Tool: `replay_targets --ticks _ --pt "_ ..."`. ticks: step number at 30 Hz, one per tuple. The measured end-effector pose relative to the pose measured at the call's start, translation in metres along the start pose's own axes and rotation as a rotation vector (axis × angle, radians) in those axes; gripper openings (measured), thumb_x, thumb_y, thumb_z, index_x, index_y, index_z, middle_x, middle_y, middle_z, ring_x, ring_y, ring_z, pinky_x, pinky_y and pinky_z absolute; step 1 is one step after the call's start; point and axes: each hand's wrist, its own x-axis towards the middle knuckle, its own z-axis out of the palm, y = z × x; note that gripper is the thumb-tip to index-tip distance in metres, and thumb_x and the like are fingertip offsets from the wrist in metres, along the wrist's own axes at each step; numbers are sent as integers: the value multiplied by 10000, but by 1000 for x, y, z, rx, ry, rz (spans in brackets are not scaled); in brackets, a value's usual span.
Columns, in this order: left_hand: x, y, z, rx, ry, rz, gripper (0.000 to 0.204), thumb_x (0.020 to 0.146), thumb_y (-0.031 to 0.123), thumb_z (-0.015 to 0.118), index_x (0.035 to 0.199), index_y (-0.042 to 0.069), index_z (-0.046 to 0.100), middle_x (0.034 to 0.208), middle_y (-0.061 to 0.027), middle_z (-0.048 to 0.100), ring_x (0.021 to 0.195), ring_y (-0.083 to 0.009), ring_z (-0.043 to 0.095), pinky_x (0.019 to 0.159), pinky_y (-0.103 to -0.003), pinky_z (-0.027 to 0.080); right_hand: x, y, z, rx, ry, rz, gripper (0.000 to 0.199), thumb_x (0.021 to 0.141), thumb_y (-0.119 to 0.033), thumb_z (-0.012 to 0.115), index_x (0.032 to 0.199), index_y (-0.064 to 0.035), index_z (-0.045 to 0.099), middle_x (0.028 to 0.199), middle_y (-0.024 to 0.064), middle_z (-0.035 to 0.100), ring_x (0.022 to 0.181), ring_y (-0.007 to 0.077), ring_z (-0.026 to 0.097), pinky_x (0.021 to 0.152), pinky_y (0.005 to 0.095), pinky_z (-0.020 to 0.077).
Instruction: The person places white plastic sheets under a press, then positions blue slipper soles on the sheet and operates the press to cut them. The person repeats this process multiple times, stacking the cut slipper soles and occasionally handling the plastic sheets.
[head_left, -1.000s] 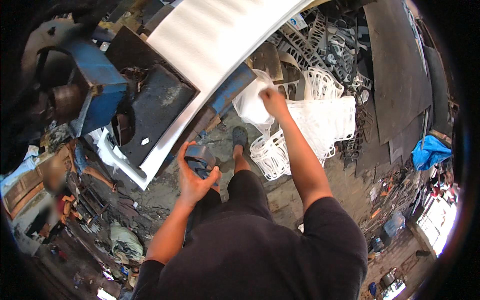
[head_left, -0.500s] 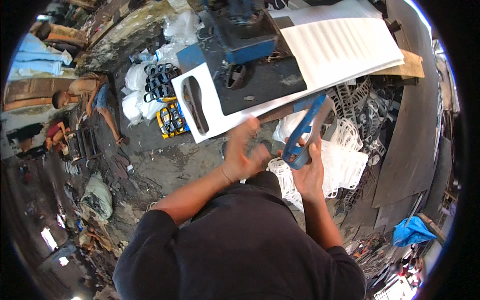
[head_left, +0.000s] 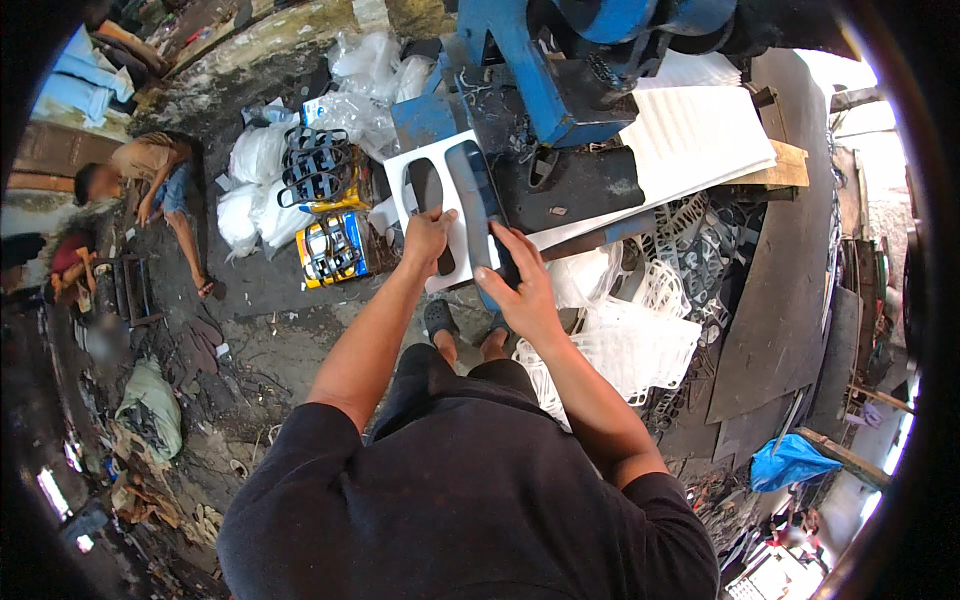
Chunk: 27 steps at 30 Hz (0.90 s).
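Note:
A white sheet [head_left: 458,235] with a sole-shaped hole lies at the front of a blue press [head_left: 545,95]. My left hand [head_left: 427,240] grips the sheet at the hole, its thumb on the white strip beside it. Just right of the hole, a blue sole-shaped cutting die [head_left: 491,190] sits on the sheet. My right hand [head_left: 520,285] holds the die's near end, thumb on the near left side and fingers along the right. Part of the die's rim is hidden by this hand.
White sheets [head_left: 700,135] are stacked right of the press, beside a black board [head_left: 585,190]. White cut-out scrap [head_left: 635,345] and grey scrap [head_left: 690,245] lie to the right. Dark strappy pieces [head_left: 322,170] and plastic bags [head_left: 262,160] sit left. Another person [head_left: 160,170] bends over at far left.
My right hand has brought the die left and down onto the white sheet. My left hand has moved left and taken hold of the sheet. The view has shifted.

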Motion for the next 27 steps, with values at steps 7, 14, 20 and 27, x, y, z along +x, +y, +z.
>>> replay_targets --ticks 7,14,20,27 --pt "0 -1 -30 -358 -149 -124 297 967 131 592 1235 5 621 925 -31 644 806 -134 594 696 -301 485 26 35 79 -313 90 -15 636 837 -312 714 1392 -99 487 1422 312 357 1273 487 427 1026 485 421" --pt "-17 22 -35 -337 -144 -271 349 920 208 700 1210 26 631 808 17 599 622 -73 498 514 -215 429 28 49 93 -521 121 -60 647 838 -317 692 1389 -56 477 1414 303 344 1234 487 447 997 501 444" --pt "-12 22 -37 -375 -196 -290 373 916 214 706 1232 34 619 798 29 599 624 -74 511 535 -216 453 27 53 94 -532 129 -50 637 820 -294 708 1388 -101 494 1429 266 356 1243 473 451 968 483 470" --pt "-1 5 -29 -405 -205 -221 348 930 224 683 1220 41 623 849 25 635 677 -110 569 620 -254 484 -1 38 74 -504 205 36 512 891 -315 657 1286 -14 533 1275 265 487 1169 419 503 966 462 454"
